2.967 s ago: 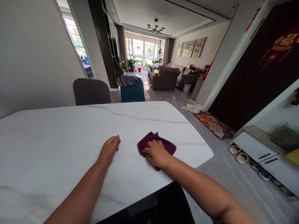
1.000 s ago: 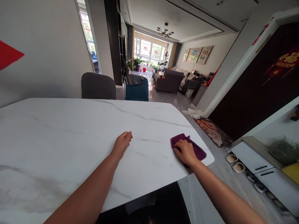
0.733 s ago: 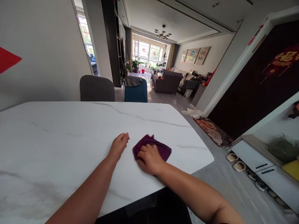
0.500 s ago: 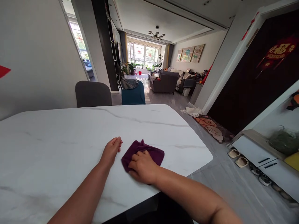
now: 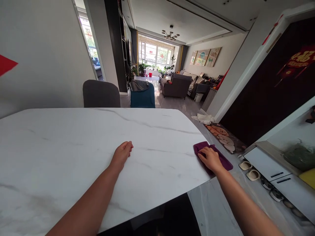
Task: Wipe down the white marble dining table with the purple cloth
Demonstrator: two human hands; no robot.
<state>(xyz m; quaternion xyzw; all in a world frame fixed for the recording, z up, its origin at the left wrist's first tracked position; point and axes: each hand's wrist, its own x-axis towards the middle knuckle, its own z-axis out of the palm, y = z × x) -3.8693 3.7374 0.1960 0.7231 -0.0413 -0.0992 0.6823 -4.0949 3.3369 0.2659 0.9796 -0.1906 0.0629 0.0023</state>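
Observation:
A dark purple cloth point(image 5: 223, 161) lies at the right corner of the white marbled table point(image 5: 81, 131), part of it reaching past the edge. Pressed down on the cloth is my right hand point(image 5: 211, 158), its fingers curled over the fabric; the cloth under the palm is hidden. My left hand point(image 5: 122, 152) rests on its side near the middle of the table, loosely closed in a fist, with nothing visible in it.
Beyond the far table edge stand a grey chair point(image 5: 101, 94) and a blue chair point(image 5: 142, 97) with a dark cloth over its back. To the right are a bear-patterned mat point(image 5: 222, 137), a low shoe cabinet point(image 5: 270, 162) and several shoes on the floor.
My right hand has swept the purple cloth from the middle of the table rightward to the corner. My left hand stays about where it was on the table, while the view has shifted slightly.

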